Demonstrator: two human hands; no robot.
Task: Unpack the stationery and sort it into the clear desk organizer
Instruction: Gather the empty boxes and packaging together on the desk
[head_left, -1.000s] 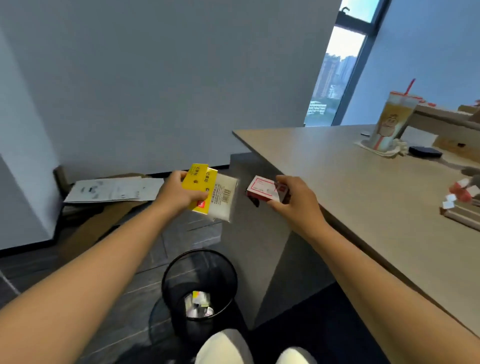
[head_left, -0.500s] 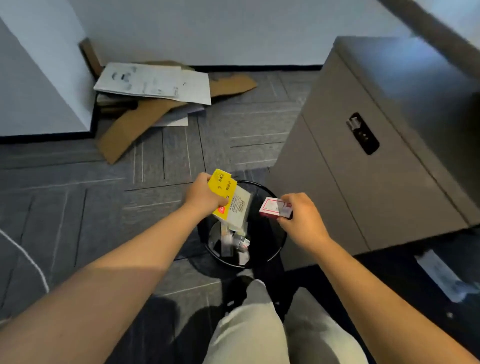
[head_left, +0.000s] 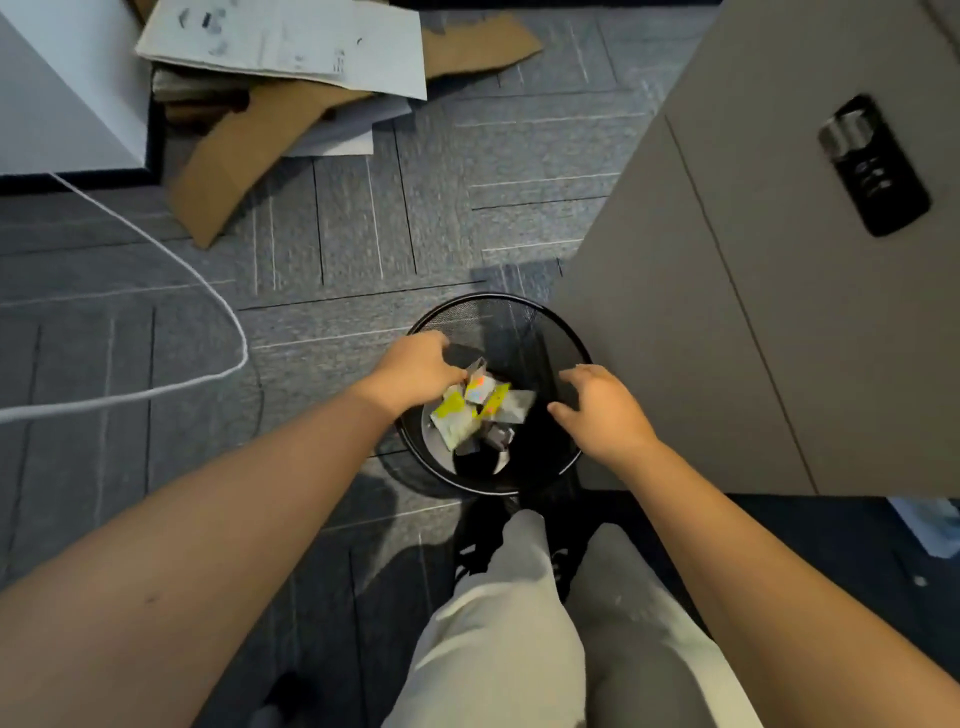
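Stationery packaging, yellow and clear and crumpled, is seen lying inside the black mesh wastebasket, toward the left part of its floor. No unpacked stationery and no clear desk organizer can be made out anywhere around the wastebasket.

Over the left rim of the wastebasket the left hand is held, knuckles up, its fingers bent downward toward the wrappers; whether a wrapper corner is touched or pinched cannot be told, since the fingertips are hidden behind the hand and blurred. Over the right rim the right hand is held with fingers spread and loosely curved, and nothing is seen between them.

The wrappers lie directly below and just right of the left fingers, so the left hand is judged the nearer; the right hand is set apart from them across the dark middle of the wastebasket. The discarding step is judged finished or nearly so.

Beside the wastebasket on the right a grey cabinet stands; beyond the wastebasket flattened cardboard lies, and to its left a white cable is looped.
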